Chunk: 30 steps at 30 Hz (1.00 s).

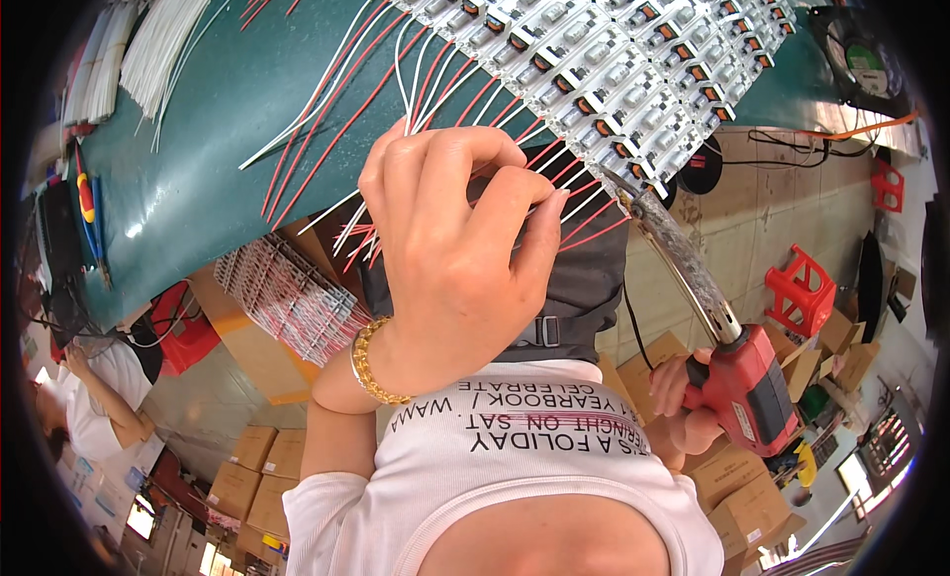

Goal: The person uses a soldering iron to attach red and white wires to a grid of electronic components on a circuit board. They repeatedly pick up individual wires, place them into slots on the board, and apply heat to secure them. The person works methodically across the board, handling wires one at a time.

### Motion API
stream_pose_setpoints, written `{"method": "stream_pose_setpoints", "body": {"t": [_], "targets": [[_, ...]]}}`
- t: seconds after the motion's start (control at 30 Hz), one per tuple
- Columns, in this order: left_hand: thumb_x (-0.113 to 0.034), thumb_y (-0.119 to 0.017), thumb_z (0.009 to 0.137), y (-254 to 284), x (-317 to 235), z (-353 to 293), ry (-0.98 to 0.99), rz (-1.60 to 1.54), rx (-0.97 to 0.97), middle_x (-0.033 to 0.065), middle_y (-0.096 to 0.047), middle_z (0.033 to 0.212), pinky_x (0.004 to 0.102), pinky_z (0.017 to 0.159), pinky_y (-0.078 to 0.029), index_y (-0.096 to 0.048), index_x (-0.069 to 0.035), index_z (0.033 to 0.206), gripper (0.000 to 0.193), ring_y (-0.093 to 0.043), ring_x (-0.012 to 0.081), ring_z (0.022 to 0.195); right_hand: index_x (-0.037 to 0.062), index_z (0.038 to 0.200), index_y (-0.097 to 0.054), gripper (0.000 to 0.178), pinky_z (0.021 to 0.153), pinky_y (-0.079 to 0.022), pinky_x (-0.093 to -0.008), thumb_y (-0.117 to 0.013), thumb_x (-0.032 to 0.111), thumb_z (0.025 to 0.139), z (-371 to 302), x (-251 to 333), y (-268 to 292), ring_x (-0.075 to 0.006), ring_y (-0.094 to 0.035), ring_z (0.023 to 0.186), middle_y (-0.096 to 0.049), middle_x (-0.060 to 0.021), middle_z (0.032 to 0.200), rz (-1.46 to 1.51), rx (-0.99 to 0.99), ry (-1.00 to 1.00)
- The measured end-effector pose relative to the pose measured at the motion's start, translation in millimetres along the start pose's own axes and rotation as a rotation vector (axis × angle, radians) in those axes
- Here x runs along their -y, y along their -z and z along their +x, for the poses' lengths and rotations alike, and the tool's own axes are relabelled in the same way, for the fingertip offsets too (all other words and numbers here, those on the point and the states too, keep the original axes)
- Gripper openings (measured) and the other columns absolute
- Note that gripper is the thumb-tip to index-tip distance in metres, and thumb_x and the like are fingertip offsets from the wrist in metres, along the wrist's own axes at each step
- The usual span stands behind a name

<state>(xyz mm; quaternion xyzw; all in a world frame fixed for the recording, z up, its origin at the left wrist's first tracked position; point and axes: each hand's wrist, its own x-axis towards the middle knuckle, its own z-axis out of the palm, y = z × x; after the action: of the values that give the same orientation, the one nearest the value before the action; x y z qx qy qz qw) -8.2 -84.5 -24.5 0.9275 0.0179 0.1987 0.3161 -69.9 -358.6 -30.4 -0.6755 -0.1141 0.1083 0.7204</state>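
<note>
A panel of silver circuit modules point(604, 66) lies slanted on the green table, with red and white wires point(421, 76) standing out from its near edge. Over those wires is my left hand point(450, 230), thumb and forefinger pinched together on a thin wire near the panel's right corner; which colour it is, I cannot tell. My right hand point(683, 408) is wrapped round the handle of a red and black soldering gun point(752, 393). Its long metal barrel slants up to the left, and the tip meets the panel's near right corner beside the wire ends.
Bundled white wires point(168, 47) and a screwdriver point(86, 195) lie at the table's left. Wired panels point(292, 294) sit in a carton below the table edge. At right are a black fan point(866, 61) and a red stool point(800, 291). A co-worker point(104, 388) sits at far left.
</note>
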Motion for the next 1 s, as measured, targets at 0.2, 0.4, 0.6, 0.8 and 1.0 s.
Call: {"method": "stream_pose_setpoints", "body": {"t": [0.2, 0.4, 0.6, 0.8, 1.0], "targets": [[-0.006, -0.073, 0.067, 1, 1, -2, 0.003, 0.023, -0.012, 0.0037, -0.055, 0.088, 0.0452, 0.093, -0.032, -0.062, -0.009, 0.075, 0.013, -0.051, 0.0245, 0.086, -0.0004, 0.121, -0.040, 0.074, 0.046, -0.037, -0.0266, -0.056, 0.059, 0.080, 9, 7, -7, -0.0114, -0.043, 0.041, -0.043, 0.0030, 0.050, 0.052, -0.008, -0.038], [-0.007, -0.073, 0.067, 0, -1, 0, 0.011, 0.008, -0.003, 0.0043, -0.055, 0.088, 0.0445, 0.093, -0.032, -0.063, -0.009, 0.076, 0.014, -0.051, 0.0247, 0.086, 0.0000, 0.118, -0.041, 0.072, 0.046, -0.037, -0.0266, -0.057, 0.058, 0.079, 7, 10, -9, -0.0115, -0.043, 0.041, -0.043, 0.0028, 0.050, 0.048, -0.031, -0.063], [-0.012, -0.076, 0.065, 6, -8, -1, 0.033, -0.020, 0.081, 0.0057, -0.054, 0.093, 0.0479, 0.095, -0.029, -0.063, -0.010, 0.078, 0.019, -0.048, 0.0263, 0.092, 0.0004, 0.116, -0.042, 0.070, 0.046, -0.037, -0.0267, -0.058, 0.058, 0.079, 8, 10, -7, -0.0116, -0.044, 0.041, -0.043, 0.0026, 0.050, 0.050, -0.035, -0.079], [-0.013, -0.076, 0.065, 0, -7, -4, -0.008, 0.011, 0.066, 0.0064, -0.054, 0.096, 0.0508, 0.095, -0.028, -0.064, -0.010, 0.076, 0.016, -0.047, 0.0272, 0.095, 0.0008, 0.114, -0.043, 0.068, 0.046, -0.037, -0.0267, -0.059, 0.057, 0.079, 7, 13, -8, -0.0116, -0.044, 0.041, -0.044, 0.0024, 0.050, 0.034, -0.045, -0.119], [-0.009, -0.074, 0.066, -3, -8, -2, 0.004, 0.000, 0.033, 0.0064, -0.054, 0.095, 0.0508, 0.095, -0.028, -0.064, -0.010, 0.073, 0.013, -0.047, 0.0275, 0.093, 0.0014, 0.110, -0.044, 0.065, 0.045, -0.038, -0.0269, -0.061, 0.056, 0.078, 8, 14, -10, -0.0118, -0.044, 0.041, -0.044, 0.0021, 0.050, -0.003, -0.065, -0.171]]}}
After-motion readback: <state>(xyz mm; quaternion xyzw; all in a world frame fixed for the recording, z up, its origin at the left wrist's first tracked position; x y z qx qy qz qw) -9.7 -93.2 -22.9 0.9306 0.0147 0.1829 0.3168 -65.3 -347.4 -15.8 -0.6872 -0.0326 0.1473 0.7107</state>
